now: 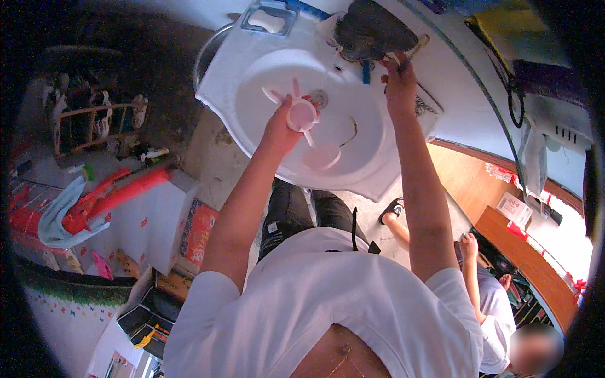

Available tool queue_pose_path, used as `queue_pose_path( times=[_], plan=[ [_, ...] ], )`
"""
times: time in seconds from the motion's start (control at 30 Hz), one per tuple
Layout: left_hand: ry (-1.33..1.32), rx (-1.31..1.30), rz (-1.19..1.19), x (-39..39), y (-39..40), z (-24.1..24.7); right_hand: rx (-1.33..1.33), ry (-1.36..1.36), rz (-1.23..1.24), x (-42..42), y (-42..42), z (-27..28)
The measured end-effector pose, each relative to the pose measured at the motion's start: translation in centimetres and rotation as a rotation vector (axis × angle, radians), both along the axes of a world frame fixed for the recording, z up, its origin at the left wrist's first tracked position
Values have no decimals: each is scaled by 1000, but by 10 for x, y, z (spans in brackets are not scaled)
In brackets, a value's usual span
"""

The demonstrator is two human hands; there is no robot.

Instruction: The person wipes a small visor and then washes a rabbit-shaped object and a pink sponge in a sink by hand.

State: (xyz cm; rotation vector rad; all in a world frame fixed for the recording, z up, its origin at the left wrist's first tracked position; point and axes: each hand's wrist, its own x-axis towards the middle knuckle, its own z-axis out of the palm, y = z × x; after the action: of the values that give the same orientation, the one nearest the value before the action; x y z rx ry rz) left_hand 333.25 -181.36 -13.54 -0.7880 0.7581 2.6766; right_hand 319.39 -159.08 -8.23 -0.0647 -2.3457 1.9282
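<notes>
My left hand (pixel 288 118) grips a small round pink container (pixel 301 116) with ear-shaped prongs, over the white washbasin (pixel 255 127). A pink round lid or disc (pixel 322 157) lies lower in the basin, near the container's narrow tab. My right hand (pixel 401 82) is at the basin's back right, fingers bent, by the lower edge of a bulky dark object (pixel 373 30). A blue strip (pixel 366 72) hangs beside those fingers; whether they hold anything is hidden. A thin yellowish strand (pixel 353 132) rests in the bowl, right of the drain (pixel 319 99).
White soap sits in a clear dish (pixel 269 21) on the basin's back left corner. Another person (pixel 491 302) is at the lower right, near a wooden counter (pixel 524 264). A blue towel (pixel 61 217) drapes at left, and a shoe rack (pixel 94 123) stands behind it.
</notes>
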Motion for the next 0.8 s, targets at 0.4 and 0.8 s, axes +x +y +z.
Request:
queue_pose_path(
  times=[0.4,0.8],
  plan=[
    [66,113,-101,6,-34,5,749,-321,410,116,-19,-139],
    [83,84,-56,9,-31,-7,149,-650,479,145,-23,-47]
  ],
)
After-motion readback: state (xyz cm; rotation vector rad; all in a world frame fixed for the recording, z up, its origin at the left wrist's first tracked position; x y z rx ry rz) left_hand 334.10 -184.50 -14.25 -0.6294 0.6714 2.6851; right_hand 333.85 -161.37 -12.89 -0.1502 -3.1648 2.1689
